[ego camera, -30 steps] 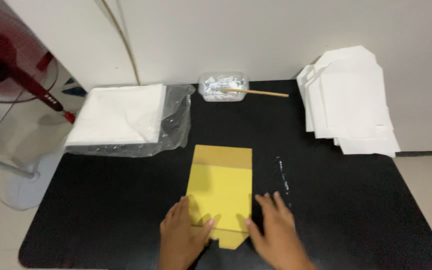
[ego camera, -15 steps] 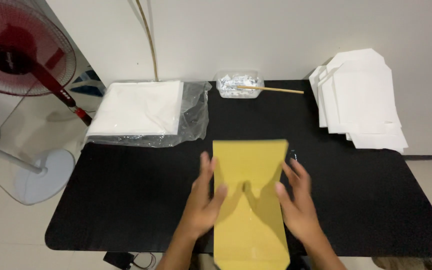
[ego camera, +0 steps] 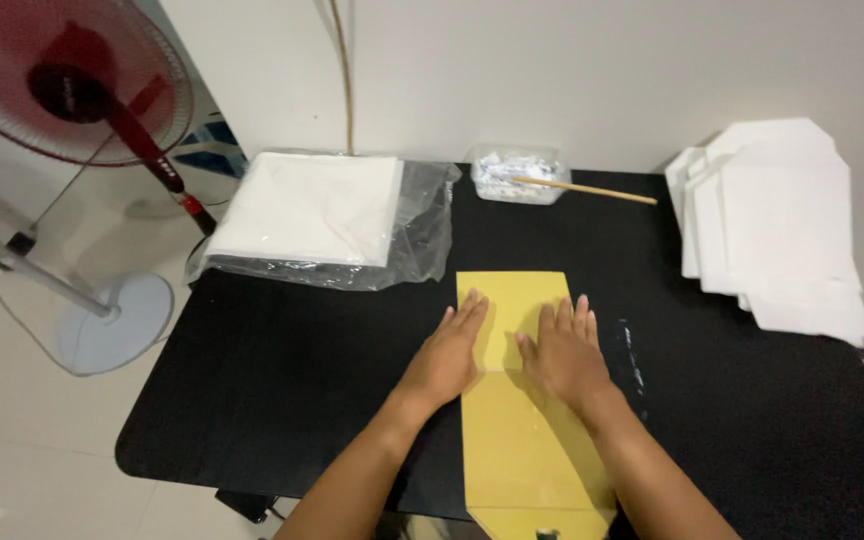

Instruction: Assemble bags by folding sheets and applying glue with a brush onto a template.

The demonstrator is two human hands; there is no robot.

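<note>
black counter [ego camera: 282, 380] carries all | yellow paper bag [ego camera: 522, 420] flat at centre front, lengthwise toward the person | left hand [ego camera: 449, 352] spread wide, palm down on bag's left edge | right hand [ego camera: 565, 352] likewise flat on its middle, seemingly pressing a fold | white stacks, glue tub [ego camera: 518, 172] set back.

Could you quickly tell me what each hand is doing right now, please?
Left hand: open, flat, palm down on the yellow paper.
Right hand: open, flat on the same paper; holding nothing.
</note>
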